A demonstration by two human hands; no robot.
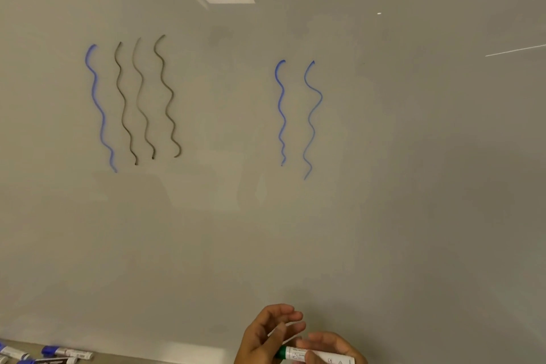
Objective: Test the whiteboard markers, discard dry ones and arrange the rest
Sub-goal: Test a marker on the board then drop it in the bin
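A big whiteboard (384, 186) fills the view. It has wavy lines on it: one blue line (99, 109) and three dark lines (141, 97) on the left, and two blue lines (295, 118) in the middle. At the bottom edge, both hands meet on a green marker (298, 354). The right hand (331, 347) wraps its fingers around the white barrel. The left hand (266, 334) is at the green end with its fingers loosely curled and a little spread. More markers (59, 353) lie at the bottom left, well apart from the hands.
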